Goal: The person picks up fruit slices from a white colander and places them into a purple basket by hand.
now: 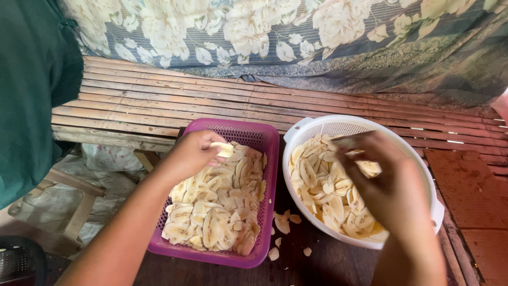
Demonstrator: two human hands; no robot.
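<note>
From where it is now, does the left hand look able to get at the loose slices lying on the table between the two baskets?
Probably yes. The left hand hovers over the purple basket, holding a slice. The loose slices lie just past that basket's right wall, beside the white colander, uncovered, with nothing over them.

Purple basket (267,159) and white colander (296,132) nearly touching, narrow gap between, open bamboo bench (159,100) behind

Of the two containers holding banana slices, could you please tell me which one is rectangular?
The purple basket, under the left hand, is rectangular with straight mesh walls. The white colander, under the right hand, is round.
</note>
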